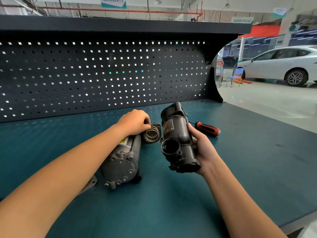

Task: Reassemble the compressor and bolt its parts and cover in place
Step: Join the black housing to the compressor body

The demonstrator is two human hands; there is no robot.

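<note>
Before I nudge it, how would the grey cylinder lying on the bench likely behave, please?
The grey cylinder looks cast metal, so probably heavy. Lying on its round side, it might roll, though its end lugs would likely stop it.

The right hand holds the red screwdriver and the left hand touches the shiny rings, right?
No. The head view shows the right hand holding the dark housing; the red screwdriver lies on the bench. The left hand touches the shiny rings.
</note>
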